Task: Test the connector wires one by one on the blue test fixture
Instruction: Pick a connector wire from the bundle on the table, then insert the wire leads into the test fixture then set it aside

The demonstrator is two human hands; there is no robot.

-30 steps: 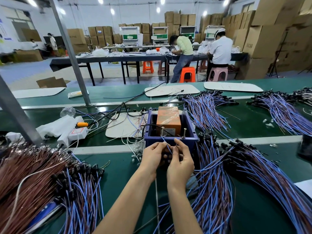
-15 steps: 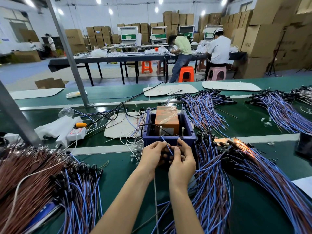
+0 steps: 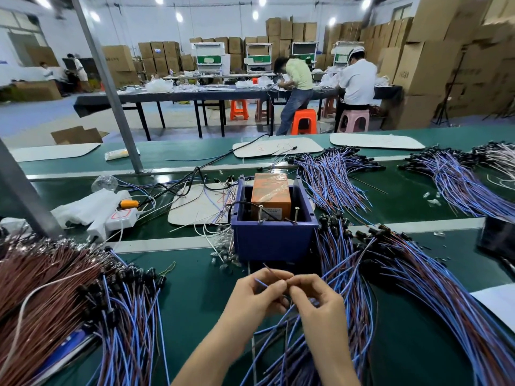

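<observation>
Just in front of the blue test fixture, above the green surface, one connector wire was held between the left hand and the right hand. Each hand pinched it between thumb and fingertips, so that a brown tip and a blue tip stood clear of the fingers and short of the fixture. The wire appeared thin, light and limp. It would probably sag or spring aside unless gripped close behind each tip, and its smooth insulation might slip under a loose pinch. Its remaining length ran down into the strands below and could not be traced. Counted items: one fixture, holding one orange unit; two upright metal pins on the fixture's near rim, judged to be the test contacts; one wire in hand. Loose wires lay in at least four heaps: a near right heap beside the hands, a near left heap well apart from them, and two far heaps beyond the fixture. The strands in each were too many to count. One white power strip lay left of the fixture.
</observation>
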